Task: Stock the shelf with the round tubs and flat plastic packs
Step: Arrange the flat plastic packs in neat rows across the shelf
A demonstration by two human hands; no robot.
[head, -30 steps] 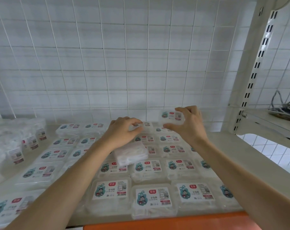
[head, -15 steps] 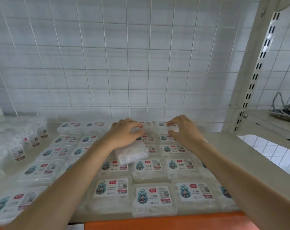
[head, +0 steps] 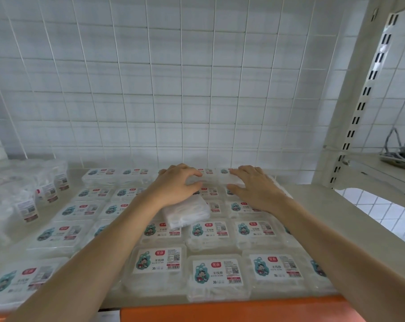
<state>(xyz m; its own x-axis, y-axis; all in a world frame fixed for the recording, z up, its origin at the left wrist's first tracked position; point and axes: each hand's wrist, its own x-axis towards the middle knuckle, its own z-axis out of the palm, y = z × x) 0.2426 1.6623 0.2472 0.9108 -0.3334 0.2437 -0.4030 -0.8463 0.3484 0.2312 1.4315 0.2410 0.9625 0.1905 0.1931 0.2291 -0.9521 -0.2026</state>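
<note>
Now right hand (head: 257,189) presses lowered pack (head: 225,178); left hand (head: 176,187) grips spare pack (head: 187,212).

A white wire grid (head: 181,94) stands at twelve o'clock, in front of a white tiled wall (head: 164,49). At two o'clock a cream slotted upright (head: 350,126) rises. At three o'clock a pale side ledge (head: 371,166) carries a tangle of grey cables (head: 400,152). An orange strip (head: 220,310) runs along six o'clock.
</note>
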